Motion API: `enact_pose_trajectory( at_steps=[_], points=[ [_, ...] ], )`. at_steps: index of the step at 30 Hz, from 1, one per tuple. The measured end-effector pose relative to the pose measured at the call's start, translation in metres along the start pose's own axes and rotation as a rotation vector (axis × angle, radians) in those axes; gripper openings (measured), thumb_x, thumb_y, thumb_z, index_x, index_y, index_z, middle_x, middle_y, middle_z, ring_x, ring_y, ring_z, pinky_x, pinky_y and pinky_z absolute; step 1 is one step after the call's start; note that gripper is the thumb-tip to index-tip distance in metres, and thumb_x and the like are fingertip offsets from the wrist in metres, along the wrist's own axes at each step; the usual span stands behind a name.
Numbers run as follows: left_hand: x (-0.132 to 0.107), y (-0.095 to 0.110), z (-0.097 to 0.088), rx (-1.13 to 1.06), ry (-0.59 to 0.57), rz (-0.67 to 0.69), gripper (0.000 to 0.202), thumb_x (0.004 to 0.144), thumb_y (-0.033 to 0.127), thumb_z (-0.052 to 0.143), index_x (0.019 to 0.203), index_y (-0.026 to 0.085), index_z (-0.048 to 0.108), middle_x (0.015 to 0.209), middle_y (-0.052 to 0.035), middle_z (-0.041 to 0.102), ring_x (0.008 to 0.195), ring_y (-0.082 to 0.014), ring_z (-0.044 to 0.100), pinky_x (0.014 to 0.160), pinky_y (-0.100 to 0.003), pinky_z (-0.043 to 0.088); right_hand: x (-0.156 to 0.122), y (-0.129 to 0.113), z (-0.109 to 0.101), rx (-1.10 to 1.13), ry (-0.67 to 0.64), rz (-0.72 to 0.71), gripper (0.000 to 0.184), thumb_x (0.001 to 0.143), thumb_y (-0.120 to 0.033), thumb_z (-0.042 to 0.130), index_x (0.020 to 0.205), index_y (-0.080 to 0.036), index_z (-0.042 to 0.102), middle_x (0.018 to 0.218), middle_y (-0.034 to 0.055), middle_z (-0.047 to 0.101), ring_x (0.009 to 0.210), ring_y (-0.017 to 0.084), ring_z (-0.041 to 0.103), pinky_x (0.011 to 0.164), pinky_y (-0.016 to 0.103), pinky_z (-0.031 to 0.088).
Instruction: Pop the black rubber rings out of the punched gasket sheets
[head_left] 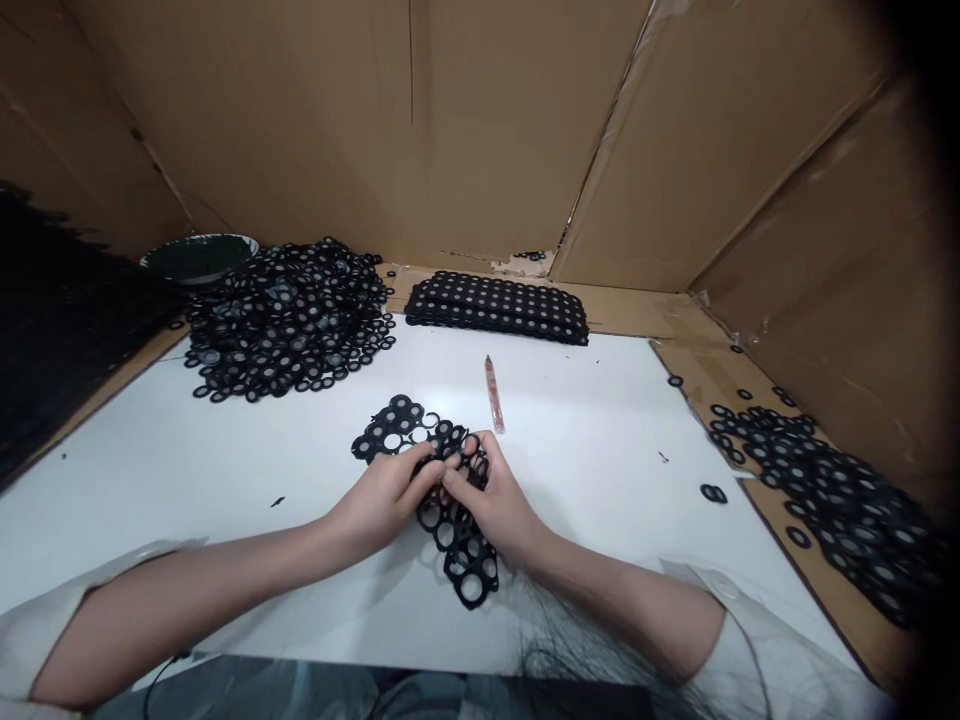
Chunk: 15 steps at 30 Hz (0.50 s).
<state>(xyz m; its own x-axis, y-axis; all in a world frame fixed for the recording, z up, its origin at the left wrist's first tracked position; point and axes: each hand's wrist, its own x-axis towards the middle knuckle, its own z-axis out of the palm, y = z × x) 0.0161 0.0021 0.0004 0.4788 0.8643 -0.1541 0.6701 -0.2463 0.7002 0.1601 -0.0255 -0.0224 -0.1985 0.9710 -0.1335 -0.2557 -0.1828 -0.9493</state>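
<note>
A black sheet of joined rings point(444, 535) is held between my two hands over the white table, at the middle front. Some of its holes are open, while others at its far left end look filled with grey discs. My left hand point(396, 490) is closed on the sheet, with thumb and fingers pinching it. On the other side, my right hand point(499, 500) grips the same sheet, its thumb close to the left thumb. The fingertips are partly hidden behind the rings. Just beyond my right hand lies a pencil-like stick point(493, 393) with a dark point and reddish body.
A heap of loose black rings point(292, 320) lies at the back left beside a round bowl point(199, 258). Stacked ring sheets point(495, 305) rest at the back. More rings point(847, 500) are piled along the right edge. Cardboard walls point(510, 130) enclose the white tabletop point(600, 430).
</note>
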Motion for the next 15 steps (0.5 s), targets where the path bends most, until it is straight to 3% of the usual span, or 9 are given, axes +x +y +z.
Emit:
enact_pose_trajectory(
  at_steps=[6,9,11,14,15],
  points=[
    [0.007,-0.001,-0.005,-0.302,0.061,-0.046,0.032,0.082,0.042,0.034,0.067,0.017,0.046,0.056,0.0033,0.047,0.050,-0.0101,0.042,0.048,-0.022,0.033,0.003,-0.005,0.001,-0.030,0.060,0.043,0.027,0.072,-0.027,0.054,0.079,-0.023,0.028,0.069,-0.0049,0.053,0.062,0.011,0.051,0.059,0.025,0.042],
    [0.010,-0.002,-0.017,-0.359,0.102,-0.094,0.029,0.080,0.042,0.039,0.068,0.016,0.047,0.052,0.0050,0.042,0.046,-0.0075,0.037,0.043,-0.020,0.030,0.001,-0.006,-0.001,-0.048,0.070,0.045,0.026,0.072,-0.027,0.053,0.080,-0.023,0.029,0.067,-0.0054,0.052,0.057,0.010,0.049,0.051,0.022,0.038],
    [0.015,-0.008,-0.035,-0.386,0.230,-0.124,0.027,0.080,0.040,0.038,0.074,0.015,0.049,0.051,0.0057,0.039,0.044,-0.0056,0.036,0.042,-0.017,0.026,-0.001,-0.004,-0.003,-0.052,0.081,0.011,0.024,0.073,-0.025,0.052,0.079,-0.023,0.029,0.068,-0.0054,0.052,0.058,0.009,0.049,0.053,0.022,0.038],
    [0.029,-0.023,-0.076,-0.379,0.532,-0.078,0.024,0.082,0.032,0.033,0.081,0.013,0.048,0.054,0.0063,0.030,0.044,-0.0016,0.031,0.047,-0.014,0.023,-0.004,-0.003,-0.007,-0.068,0.045,0.002,0.022,0.075,-0.024,0.051,0.080,-0.022,0.030,0.070,-0.0049,0.054,0.061,0.009,0.049,0.056,0.022,0.039],
    [0.035,-0.028,-0.092,-0.307,0.561,-0.091,0.025,0.082,0.031,0.033,0.083,0.012,0.049,0.055,0.0061,0.030,0.045,-0.0013,0.032,0.050,-0.015,0.026,-0.005,-0.004,-0.007,-0.079,0.014,0.016,0.022,0.076,-0.026,0.051,0.080,-0.022,0.030,0.070,-0.0046,0.054,0.060,0.009,0.049,0.055,0.021,0.039]
  ],
)
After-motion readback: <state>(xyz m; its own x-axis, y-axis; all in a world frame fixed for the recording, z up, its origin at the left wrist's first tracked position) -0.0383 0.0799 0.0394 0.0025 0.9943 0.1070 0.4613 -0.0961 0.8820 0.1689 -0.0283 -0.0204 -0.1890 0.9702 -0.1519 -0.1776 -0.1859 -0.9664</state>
